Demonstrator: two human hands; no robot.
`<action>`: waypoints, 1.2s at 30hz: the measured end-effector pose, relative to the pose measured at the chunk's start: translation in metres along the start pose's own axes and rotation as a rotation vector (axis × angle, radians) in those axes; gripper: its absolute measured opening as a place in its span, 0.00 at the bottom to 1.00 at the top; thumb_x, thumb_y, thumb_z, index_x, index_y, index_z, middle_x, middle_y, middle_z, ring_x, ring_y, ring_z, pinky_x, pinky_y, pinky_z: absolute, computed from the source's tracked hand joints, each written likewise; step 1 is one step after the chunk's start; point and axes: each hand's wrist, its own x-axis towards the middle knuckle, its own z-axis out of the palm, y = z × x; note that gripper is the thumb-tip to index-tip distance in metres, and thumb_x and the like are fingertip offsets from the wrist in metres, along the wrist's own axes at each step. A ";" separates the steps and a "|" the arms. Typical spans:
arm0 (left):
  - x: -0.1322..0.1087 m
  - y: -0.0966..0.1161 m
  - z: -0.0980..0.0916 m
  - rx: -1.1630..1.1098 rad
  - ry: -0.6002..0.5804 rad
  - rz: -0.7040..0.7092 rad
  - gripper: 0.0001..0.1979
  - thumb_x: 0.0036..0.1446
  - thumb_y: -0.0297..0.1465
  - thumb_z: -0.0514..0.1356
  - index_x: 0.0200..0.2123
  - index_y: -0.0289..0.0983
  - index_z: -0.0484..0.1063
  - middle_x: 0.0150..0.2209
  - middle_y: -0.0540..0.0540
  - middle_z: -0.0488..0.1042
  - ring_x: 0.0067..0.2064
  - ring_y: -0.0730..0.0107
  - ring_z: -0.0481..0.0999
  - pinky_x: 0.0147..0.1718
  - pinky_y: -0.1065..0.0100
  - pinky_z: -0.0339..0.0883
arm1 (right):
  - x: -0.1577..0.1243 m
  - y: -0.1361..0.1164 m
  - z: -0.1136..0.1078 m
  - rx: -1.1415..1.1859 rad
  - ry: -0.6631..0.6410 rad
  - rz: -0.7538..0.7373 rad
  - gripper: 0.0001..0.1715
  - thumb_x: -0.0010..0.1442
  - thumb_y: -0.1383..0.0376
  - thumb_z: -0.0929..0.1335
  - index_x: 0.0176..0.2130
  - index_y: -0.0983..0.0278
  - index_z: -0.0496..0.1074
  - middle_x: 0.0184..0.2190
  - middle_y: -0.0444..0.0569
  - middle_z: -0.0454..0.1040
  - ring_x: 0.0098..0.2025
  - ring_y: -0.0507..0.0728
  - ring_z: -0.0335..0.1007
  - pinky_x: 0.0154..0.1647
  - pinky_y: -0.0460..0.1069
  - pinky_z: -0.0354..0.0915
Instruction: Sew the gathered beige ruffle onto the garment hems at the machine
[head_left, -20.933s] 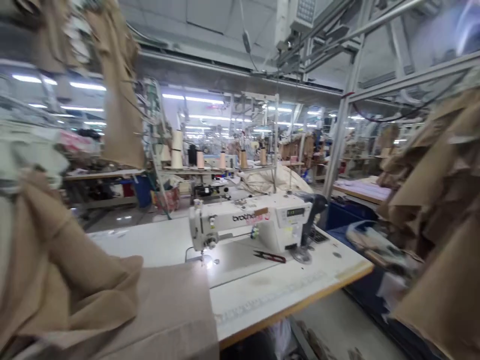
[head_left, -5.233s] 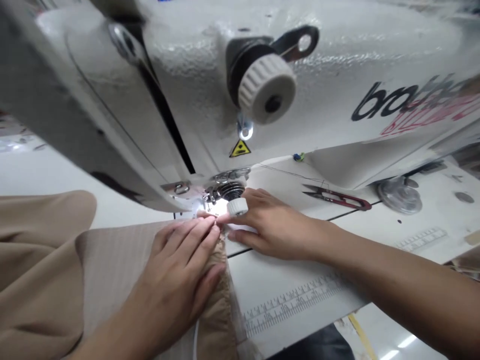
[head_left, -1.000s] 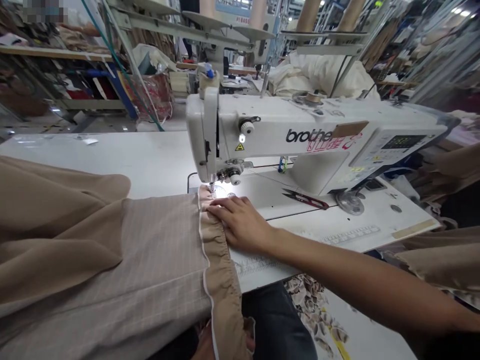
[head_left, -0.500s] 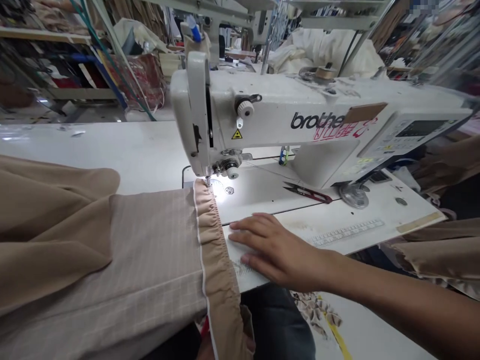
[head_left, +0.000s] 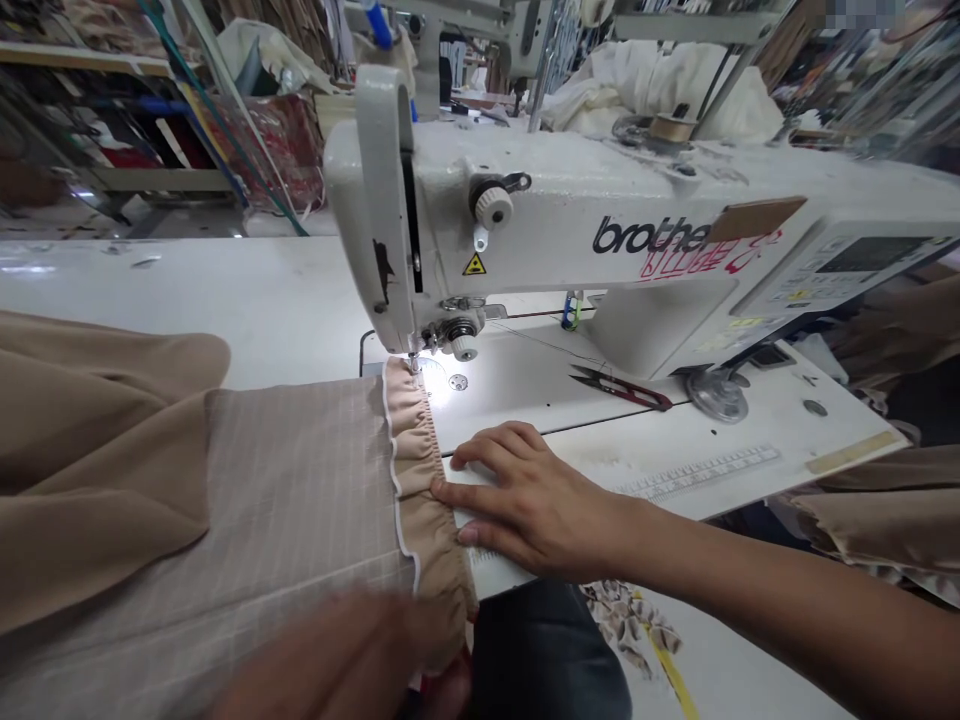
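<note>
A tan gathered ruffle (head_left: pixel 420 500) with a white edge lies along the right side of a grey-beige checked fabric panel (head_left: pixel 300 470). Its far end sits under the needle of a white sewing machine (head_left: pixel 525 210). My right hand (head_left: pixel 525 500) rests palm down on the table at the ruffle's right edge, fingers spread, one fingertip touching the gathers. Smeared by motion, my left hand (head_left: pixel 337 660) is over the near part of the panel, by the ruffle's lower end. Whether its fingers grip the cloth cannot be made out.
Red-handled thread snips (head_left: pixel 622 387) lie on the table right of the needle, near a clear round dish (head_left: pixel 718 395). A printed ruler (head_left: pixel 697 470) runs along the front. Brown cloth (head_left: pixel 90 430) is heaped at left. Ruffle scraps (head_left: pixel 630 620) lie below my right forearm.
My left hand has come up from below onto the near part of the cloth. My right hand has shifted slightly left, its fingertip now on the ruffle. The view has moved a little.
</note>
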 end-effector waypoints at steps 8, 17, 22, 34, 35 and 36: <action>0.074 -0.081 -0.020 0.678 0.068 0.218 0.25 0.74 0.39 0.49 0.60 0.24 0.69 0.61 0.26 0.74 0.62 0.39 0.73 0.59 0.40 0.59 | 0.000 -0.002 -0.001 0.011 0.020 -0.007 0.23 0.75 0.53 0.63 0.62 0.60 0.71 0.57 0.56 0.71 0.60 0.64 0.62 0.63 0.63 0.54; 0.082 -0.098 -0.023 0.699 0.069 0.188 0.30 0.74 0.43 0.44 0.62 0.25 0.67 0.64 0.27 0.72 0.66 0.43 0.69 0.62 0.44 0.55 | 0.015 0.007 -0.005 -0.004 0.016 0.022 0.22 0.75 0.54 0.63 0.62 0.61 0.71 0.57 0.55 0.71 0.62 0.64 0.60 0.65 0.63 0.53; 0.084 -0.091 -0.024 0.716 0.080 0.228 0.27 0.73 0.40 0.47 0.60 0.25 0.70 0.61 0.26 0.73 0.65 0.37 0.69 0.64 0.40 0.53 | 0.022 0.012 -0.005 -0.035 -0.002 0.019 0.23 0.75 0.54 0.63 0.62 0.61 0.71 0.57 0.56 0.70 0.61 0.64 0.60 0.65 0.63 0.53; 0.081 -0.102 -0.019 0.667 0.080 0.199 0.35 0.74 0.48 0.43 0.61 0.21 0.69 0.62 0.25 0.73 0.64 0.41 0.70 0.63 0.43 0.52 | 0.033 0.025 -0.007 -0.074 -0.001 0.037 0.24 0.76 0.53 0.61 0.63 0.60 0.71 0.60 0.58 0.69 0.65 0.66 0.58 0.66 0.65 0.53; 0.085 -0.105 -0.020 0.667 0.078 0.185 0.36 0.74 0.49 0.42 0.60 0.21 0.70 0.62 0.26 0.73 0.64 0.40 0.70 0.63 0.43 0.53 | 0.036 0.028 -0.007 -0.090 -0.002 0.038 0.25 0.76 0.52 0.61 0.63 0.60 0.70 0.60 0.58 0.69 0.65 0.66 0.58 0.66 0.66 0.53; 0.089 -0.108 -0.022 0.668 0.070 0.172 0.37 0.73 0.50 0.41 0.60 0.22 0.70 0.62 0.26 0.73 0.64 0.40 0.70 0.63 0.43 0.53 | 0.039 0.031 -0.006 -0.104 -0.008 0.040 0.26 0.76 0.52 0.60 0.64 0.60 0.70 0.61 0.58 0.69 0.65 0.66 0.59 0.66 0.66 0.53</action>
